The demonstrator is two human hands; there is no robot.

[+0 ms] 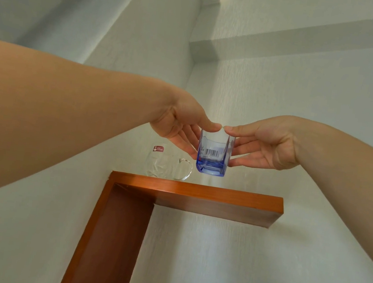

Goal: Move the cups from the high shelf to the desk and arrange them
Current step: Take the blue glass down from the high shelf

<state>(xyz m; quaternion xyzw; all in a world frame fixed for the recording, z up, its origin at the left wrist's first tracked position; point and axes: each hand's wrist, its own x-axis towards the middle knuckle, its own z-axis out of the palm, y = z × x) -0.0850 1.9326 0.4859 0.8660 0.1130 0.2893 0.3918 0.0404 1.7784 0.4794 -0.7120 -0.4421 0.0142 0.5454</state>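
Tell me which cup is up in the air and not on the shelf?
The blue square glass cup, held between the left hand and right hand. The clear cup with a handle sits on the wooden shelf.

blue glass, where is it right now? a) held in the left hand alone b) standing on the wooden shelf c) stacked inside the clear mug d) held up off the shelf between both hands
d: the blue glass hangs clear of the wooden shelf, with the left hand and the right hand gripping it from either side, while the clear mug stands apart on the shelf.
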